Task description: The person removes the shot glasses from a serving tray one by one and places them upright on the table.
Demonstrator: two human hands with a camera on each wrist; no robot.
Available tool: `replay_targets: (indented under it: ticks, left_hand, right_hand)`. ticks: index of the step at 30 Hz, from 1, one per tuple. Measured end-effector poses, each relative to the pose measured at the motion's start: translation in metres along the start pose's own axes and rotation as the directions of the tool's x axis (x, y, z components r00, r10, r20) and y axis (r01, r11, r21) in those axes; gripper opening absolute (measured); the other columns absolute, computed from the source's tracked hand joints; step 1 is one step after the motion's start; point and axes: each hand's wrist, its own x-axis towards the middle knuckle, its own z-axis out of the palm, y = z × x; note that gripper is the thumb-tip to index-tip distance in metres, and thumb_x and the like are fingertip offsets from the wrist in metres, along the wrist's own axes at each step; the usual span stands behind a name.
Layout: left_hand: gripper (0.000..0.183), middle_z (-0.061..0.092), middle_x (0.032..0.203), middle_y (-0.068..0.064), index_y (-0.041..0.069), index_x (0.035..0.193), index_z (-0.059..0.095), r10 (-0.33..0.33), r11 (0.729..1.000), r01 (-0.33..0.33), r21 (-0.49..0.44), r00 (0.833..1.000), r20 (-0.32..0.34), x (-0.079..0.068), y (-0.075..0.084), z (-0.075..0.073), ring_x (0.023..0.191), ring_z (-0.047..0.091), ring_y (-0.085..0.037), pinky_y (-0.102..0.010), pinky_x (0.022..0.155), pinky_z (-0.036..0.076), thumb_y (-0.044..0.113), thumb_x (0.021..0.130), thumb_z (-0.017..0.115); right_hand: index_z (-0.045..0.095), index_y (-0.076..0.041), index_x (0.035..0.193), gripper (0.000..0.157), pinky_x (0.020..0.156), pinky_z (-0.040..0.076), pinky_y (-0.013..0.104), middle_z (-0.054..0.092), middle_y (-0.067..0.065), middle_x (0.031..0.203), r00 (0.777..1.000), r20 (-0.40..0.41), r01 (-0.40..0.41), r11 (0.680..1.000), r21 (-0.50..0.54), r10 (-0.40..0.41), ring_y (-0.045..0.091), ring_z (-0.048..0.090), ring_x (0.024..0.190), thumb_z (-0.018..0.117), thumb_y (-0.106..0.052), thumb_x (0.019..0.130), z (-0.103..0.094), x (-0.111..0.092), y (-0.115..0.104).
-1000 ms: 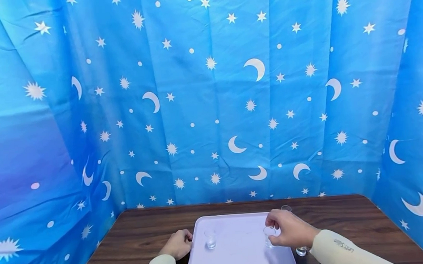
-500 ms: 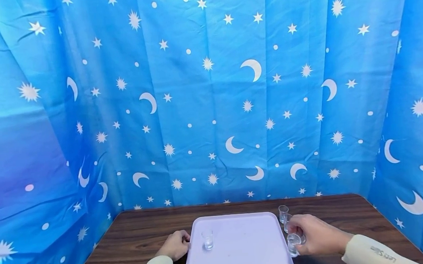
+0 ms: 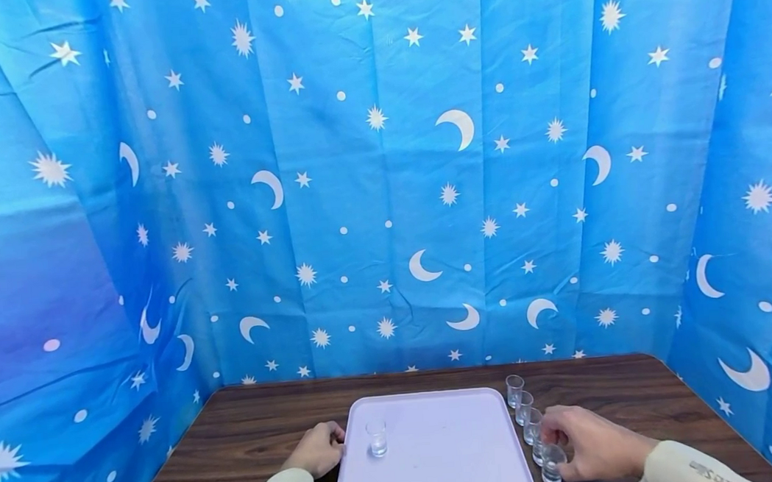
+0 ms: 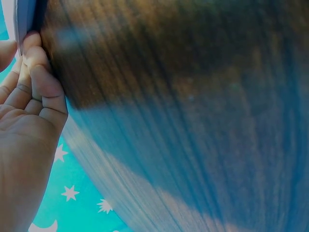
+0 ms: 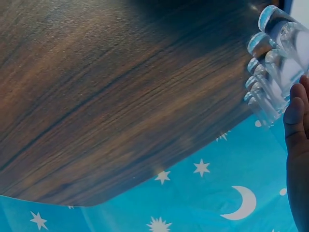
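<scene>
At the left edge of the pale lilac tray (image 3: pixel 445 444), my left hand (image 3: pixel 315 449) pinches the rim, with the thumb on one side and curled fingers on the other in the left wrist view. One clear shot glass (image 3: pixel 378 444) stands upright on the tray's left part. Along the right edge of the tray, on the table, several shot glasses (image 3: pixel 515 391) form a row. My right hand (image 3: pixel 597 445) holds the nearest shot glass (image 3: pixel 553 470) of that row between thumb and fingers, near its rim. In the right wrist view only part of this hand (image 5: pixel 298 125) shows.
A dark wood-grain table (image 3: pixel 271 417) carries the tray and glasses. Blue cloth (image 3: pixel 383 197) printed with stars and moons hangs behind and on both sides. The row of glasses stands close together beside the tray.
My right hand has carried a shot glass from the tray's right side off to the table, then toward me to the near end of the row. The left hand keeps its hold.
</scene>
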Motion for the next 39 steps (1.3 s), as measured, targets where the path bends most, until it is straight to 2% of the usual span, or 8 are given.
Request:
replay_targets:
  ticks: [4,11,17,24,34,39]
  left_hand:
    - [0.007,0.045,0.06,-0.001,0.005,0.082,0.054,0.0,1.0,0.0,0.006,1.0,-0.002,0.0,-0.001,-0.001,0.054,0.043,-0.013,-0.028,0.05,0.034,0.003,0.075,0.053]
    - [0.006,0.046,0.061,-0.001,0.005,0.082,0.053,-0.006,1.0,0.006,0.011,1.0,-0.003,-0.002,-0.003,-0.004,0.054,0.043,-0.014,-0.028,0.051,0.034,0.003,0.075,0.053]
    - [0.007,0.047,0.062,-0.001,0.005,0.082,0.054,-0.008,1.0,0.008,0.019,1.0,-0.009,-0.004,-0.002,-0.007,0.056,0.044,-0.014,-0.028,0.051,0.034,0.003,0.075,0.052]
    - [0.008,0.048,0.064,-0.001,0.004,0.084,0.054,-0.03,0.999,0.03,0.01,1.0,-0.002,-0.005,0.0,-0.006,0.056,0.044,-0.015,-0.028,0.051,0.034,0.004,0.076,0.053]
    - [0.007,0.046,0.061,-0.001,0.005,0.083,0.054,-0.029,1.0,0.029,0.012,1.0,-0.003,-0.004,0.002,-0.002,0.055,0.043,-0.014,-0.028,0.05,0.034,0.004,0.076,0.053]
    - [0.007,0.047,0.062,-0.002,0.005,0.082,0.054,-0.029,0.999,0.029,0.014,1.0,0.003,-0.004,0.004,-0.002,0.055,0.044,-0.015,-0.028,0.05,0.034,0.004,0.075,0.053]
  right_hand:
    - [0.055,-0.02,0.08,0.023,0.053,0.039,0.021,0.048,-0.01,0.073,1.0,-0.012,0.029,1.0,-0.001,-0.029,0.005,0.045,0.064,0.069,-0.017,0.062,0.002,0.0,0.004]
    - [0.056,-0.021,0.082,0.022,0.053,0.039,0.021,0.047,-0.011,0.073,1.0,0.016,0.018,1.0,0.013,-0.019,0.004,0.044,0.063,0.069,-0.019,0.064,0.005,0.003,0.006]
    - [0.057,-0.021,0.082,0.023,0.053,0.038,0.021,0.047,-0.01,0.073,1.0,0.009,0.024,1.0,0.002,-0.024,0.005,0.044,0.063,0.07,-0.021,0.063,0.002,0.005,0.002]
    - [0.055,-0.024,0.082,0.024,0.053,0.037,0.02,0.047,-0.013,0.073,0.992,-0.083,0.09,0.992,-0.091,-0.097,0.007,0.046,0.064,0.07,-0.026,0.063,-0.007,0.017,-0.007]
    - [0.057,-0.026,0.087,0.027,0.06,0.042,0.025,0.048,-0.018,0.076,0.996,-0.087,0.009,0.995,-0.098,-0.018,0.007,0.048,0.07,0.068,-0.038,0.066,-0.004,0.042,-0.018]
    - [0.057,-0.026,0.088,0.028,0.062,0.042,0.026,0.049,-0.018,0.077,0.997,-0.082,-0.009,0.998,-0.062,0.004,0.008,0.047,0.072,0.069,-0.04,0.066,0.0,0.059,-0.024]
